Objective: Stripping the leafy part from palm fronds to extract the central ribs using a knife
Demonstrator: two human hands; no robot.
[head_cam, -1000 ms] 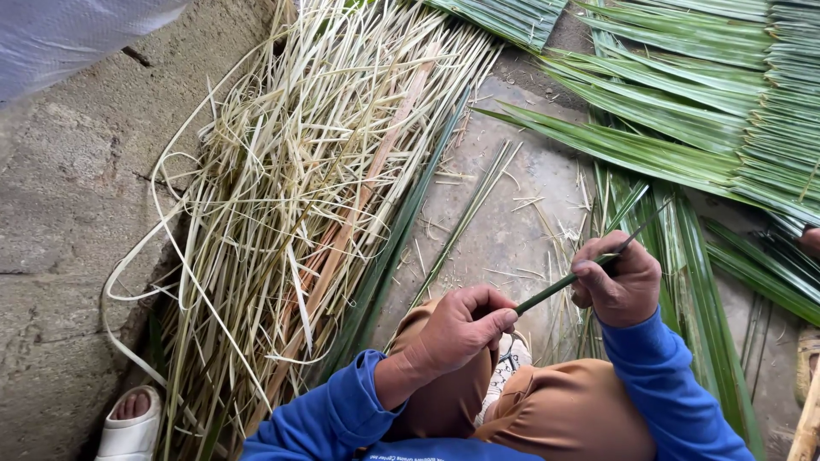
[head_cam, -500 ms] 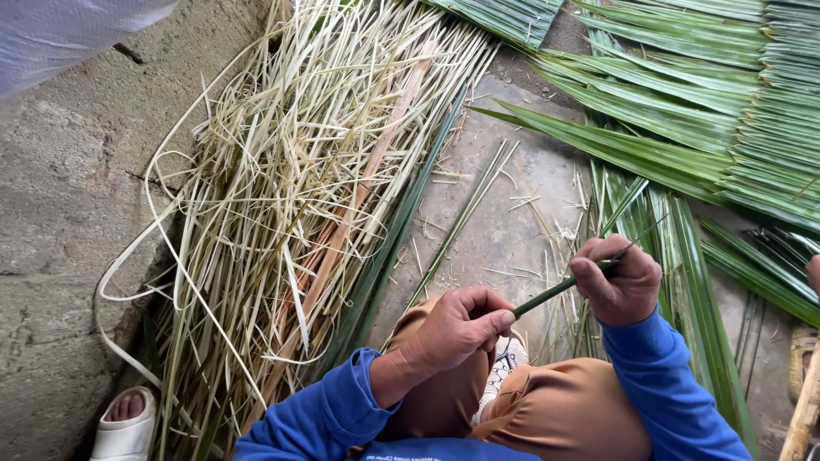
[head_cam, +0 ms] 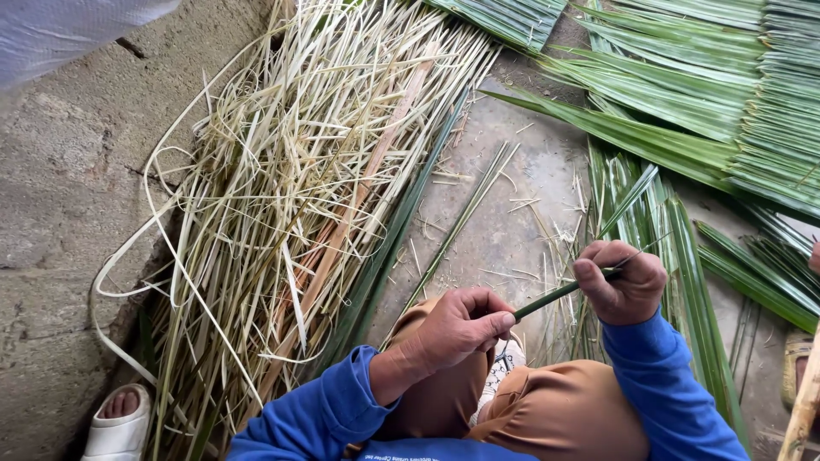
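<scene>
A thin green palm leaf strip runs between both hands above my knees. My left hand pinches its lower end with fingers curled shut. My right hand grips the strip higher up, thumb pressed on it, and the narrow tip pokes out past the fingers to the upper right. Both arms wear blue sleeves, and brown trousers cover my legs. A patterned shoe shows between my knees.
A big heap of pale dried strips lies left on the concrete floor. Fresh green palm fronds spread at top right and beside my right hand. A white sandal with toes sits bottom left. A wooden stick stands at the right edge.
My hands hold the strip much as before; the right hand has shifted slightly. The view has drifted a little, and the sandal sits lower left in frame.
</scene>
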